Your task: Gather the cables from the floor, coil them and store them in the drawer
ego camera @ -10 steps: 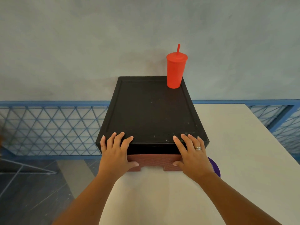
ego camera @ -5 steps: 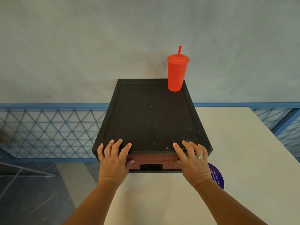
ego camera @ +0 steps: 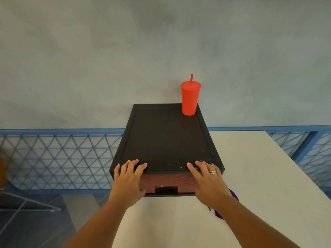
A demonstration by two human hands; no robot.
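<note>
The left hand (ego camera: pixel 128 181) is lying on the front edge of the black box (ego camera: pixel 166 138), a little left of the middle of the frame. Its fingers (ego camera: pixel 132 165) are lying straight and a little apart, with the tips on the box top. They are not curling round anything.

The right hand (ego camera: pixel 208 183) is lying the same way on the right part of that edge, fingers straight and a little apart. It is wearing a ring (ego camera: pixel 213 172).

The drawer (ego camera: pixel 168 179) is sitting between the two hands, in the front of the box under the black top. Its front is reddish brown and it is looking pushed all the way in. A dark handle (ego camera: pixel 166 190) is showing at its bottom middle.

The box is standing on a white worktop (ego camera: pixel 259 176). A red cup (ego camera: pixel 189 99) with a lid and a straw is standing upright on the far right corner of the box top.

A purple sticker (ego camera: pixel 233 195) is peeking out beside the right wrist. A blue wire fence (ego camera: pixel 59 158) is running across the frame behind the box, and a grey wall (ego camera: pixel 107 59) is filling the upper half. A dark floor (ego camera: pixel 35 226) is showing at the lower left.
</note>
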